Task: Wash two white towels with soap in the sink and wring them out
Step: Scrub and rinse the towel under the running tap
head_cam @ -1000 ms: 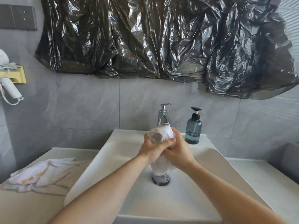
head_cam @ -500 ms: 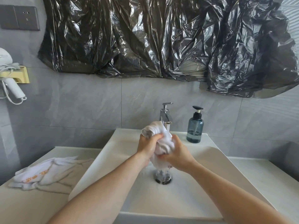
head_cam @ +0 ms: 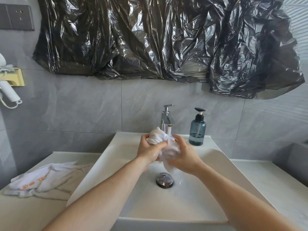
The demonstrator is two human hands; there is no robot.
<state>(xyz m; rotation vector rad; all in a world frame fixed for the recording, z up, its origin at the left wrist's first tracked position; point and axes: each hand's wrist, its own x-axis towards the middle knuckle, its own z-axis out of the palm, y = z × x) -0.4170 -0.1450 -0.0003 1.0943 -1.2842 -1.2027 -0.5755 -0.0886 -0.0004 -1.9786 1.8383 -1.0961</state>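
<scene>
At far left a white hair dryer (head_cam: 7,92) with a looped cord hangs from a pale yellow wall holder (head_cam: 17,79), below a dark grey socket plate (head_cam: 16,17) set in smooth grey tile. On the cream, glossy counter (head_cam: 33,212) lies a second white towel (head_cam: 41,179), soft and rumpled, with orange lettering on its upper fold; it rests just beside the left rim of the sink (head_cam: 93,177), a white rectangular basin with smooth sloping walls. A round chrome drain (head_cam: 164,180) sits in the basin floor. Above the drain, both bare forearms reach in. The left hand (head_cam: 149,150) curls its fingers round the upper part of the wet towel (head_cam: 157,138), bunched into a twisted white knot that rises above the knuckles. The right hand (head_cam: 184,156) wraps its fingers round the lower part of the same towel, whose tail hangs toward the drain. Water falls in a thin stream from the chrome tap (head_cam: 167,119) onto the cloth between the hands. To the right of the tap, on the sink's back ledge, stands a translucent blue-grey soap bottle (head_cam: 197,133) with a black pump, holding a low level of liquid. Crinkled, shiny black plastic sheeting (head_cam: 166,39) spans the wall above.
</scene>
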